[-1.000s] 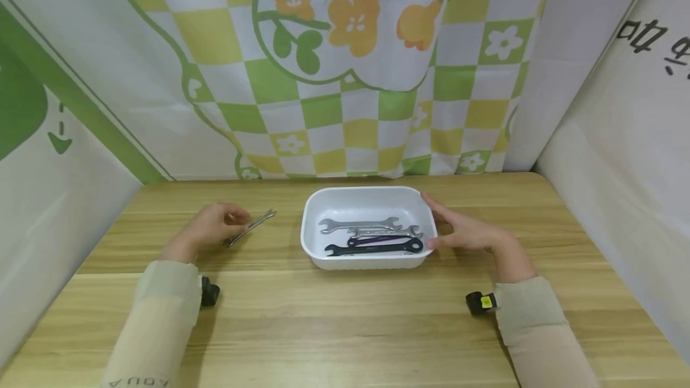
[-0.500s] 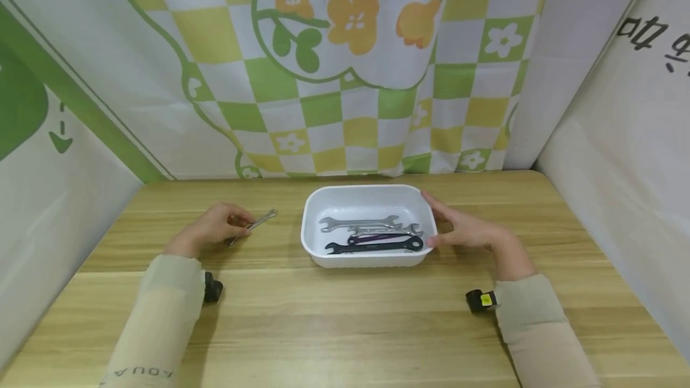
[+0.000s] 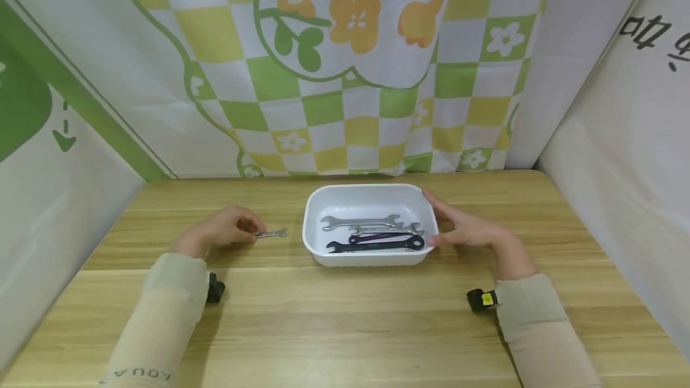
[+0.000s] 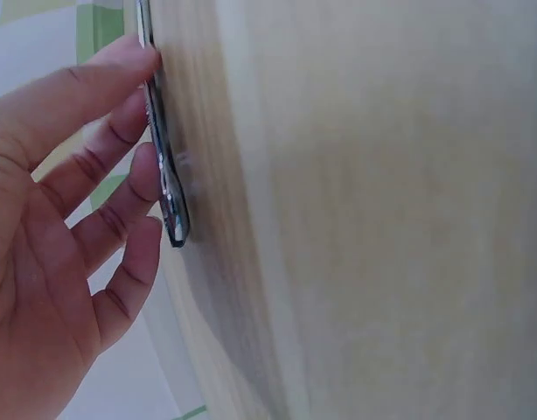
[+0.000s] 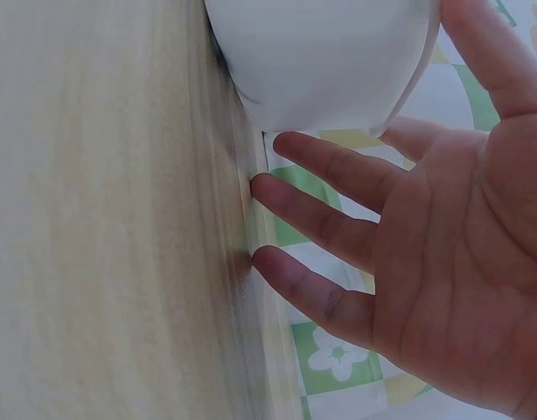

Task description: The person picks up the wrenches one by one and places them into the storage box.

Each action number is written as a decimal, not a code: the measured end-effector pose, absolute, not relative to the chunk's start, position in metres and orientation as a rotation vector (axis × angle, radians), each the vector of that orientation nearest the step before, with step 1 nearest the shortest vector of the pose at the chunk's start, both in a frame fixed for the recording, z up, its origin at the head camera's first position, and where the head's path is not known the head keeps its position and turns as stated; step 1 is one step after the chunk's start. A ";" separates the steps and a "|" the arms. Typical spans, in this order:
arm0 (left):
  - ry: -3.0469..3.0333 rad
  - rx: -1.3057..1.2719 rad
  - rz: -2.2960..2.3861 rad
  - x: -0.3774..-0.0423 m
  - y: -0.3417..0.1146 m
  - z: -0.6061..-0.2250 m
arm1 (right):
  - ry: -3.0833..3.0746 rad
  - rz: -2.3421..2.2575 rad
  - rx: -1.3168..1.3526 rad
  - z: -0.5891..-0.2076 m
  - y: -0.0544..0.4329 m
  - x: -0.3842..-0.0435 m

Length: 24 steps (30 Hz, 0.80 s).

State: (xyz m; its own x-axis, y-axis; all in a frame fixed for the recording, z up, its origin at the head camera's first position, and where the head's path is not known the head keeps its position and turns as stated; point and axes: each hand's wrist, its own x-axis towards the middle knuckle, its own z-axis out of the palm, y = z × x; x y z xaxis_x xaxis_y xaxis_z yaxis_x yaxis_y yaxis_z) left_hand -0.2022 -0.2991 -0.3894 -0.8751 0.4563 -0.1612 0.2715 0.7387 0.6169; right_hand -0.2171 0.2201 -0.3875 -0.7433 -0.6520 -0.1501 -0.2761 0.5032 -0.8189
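My left hand (image 3: 227, 226) pinches a small silver wrench (image 3: 275, 233) between thumb and fingers, low over the table left of the white plastic bin (image 3: 366, 261). In the left wrist view, the wrench (image 4: 170, 188) lies along the fingertips, its far end cut off by the frame. At the bin's right end, my right hand (image 3: 474, 233) touches the rim with thumb and index finger spread apart. The other fingers (image 5: 317, 214) stretch out below the bin's wall in the right wrist view. Inside lie a black wrench (image 3: 377, 246), a silver open-end wrench (image 3: 361, 223) and more wrenches.
The wood-grain table (image 3: 345, 328) carries the bin near its back edge. Behind it hangs a green and yellow checked curtain (image 3: 323, 112). White fabric walls (image 3: 625, 136) stand at both sides. A small black camera (image 3: 481, 300) is strapped to each wrist.
My left hand has moved slightly right, toward the bin, with the wrench. The wrench has turned from slanting to nearly level across the view. My right hand and the bin stay put.
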 end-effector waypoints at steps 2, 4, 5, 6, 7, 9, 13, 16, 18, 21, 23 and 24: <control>2.648 0.581 0.863 -0.203 -0.298 -0.391 | 2.307 -1.137 -0.764 -0.387 0.220 -0.217; 2.659 0.598 0.856 -0.203 -0.298 -0.394 | 2.310 -1.129 -0.760 -0.387 0.220 -0.217; 2.667 0.599 0.846 -0.203 -0.297 -0.395 | 2.311 -1.125 -0.758 -0.387 0.220 -0.217; 2.673 0.605 0.835 -0.204 -0.297 -0.395 | 2.310 -1.124 -0.760 -0.387 0.220 -0.217; 2.680 0.612 0.824 -0.203 -0.296 -0.395 | 2.309 -1.125 -0.760 -0.387 0.220 -0.217; 2.690 0.618 0.798 -0.204 -0.295 -0.395 | 2.310 -1.126 -0.762 -0.387 0.220 -0.216; 2.672 0.625 0.766 -0.204 -0.289 -0.393 | 2.310 -1.135 -0.768 -0.387 0.220 -0.216; 2.637 0.619 0.744 -0.203 -0.285 -0.390 | 2.314 -1.134 -0.772 -0.387 0.220 -0.216; 2.616 0.617 0.732 -0.202 -0.283 -0.389 | 2.319 -1.128 -0.779 -0.387 0.220 -0.216; 2.595 0.625 0.722 -0.200 -0.281 -0.388 | 2.323 -1.126 -0.778 -0.386 0.220 -0.216; 2.589 0.629 0.721 -0.199 -0.280 -0.387 | 2.325 -1.122 -0.777 -0.386 0.220 -0.216; 2.588 0.622 0.725 -0.198 -0.280 -0.387 | 2.324 -1.121 -0.774 -0.386 0.220 -0.216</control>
State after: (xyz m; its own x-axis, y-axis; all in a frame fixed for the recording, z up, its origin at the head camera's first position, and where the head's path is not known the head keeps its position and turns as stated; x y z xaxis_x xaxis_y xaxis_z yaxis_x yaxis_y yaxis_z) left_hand -0.1982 -0.2805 -0.3869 -0.8294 0.5062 -0.2364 0.3098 0.7688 0.5595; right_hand -0.2157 0.2198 -0.3856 -0.7444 -0.6515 -0.1460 -0.2915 0.5139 -0.8068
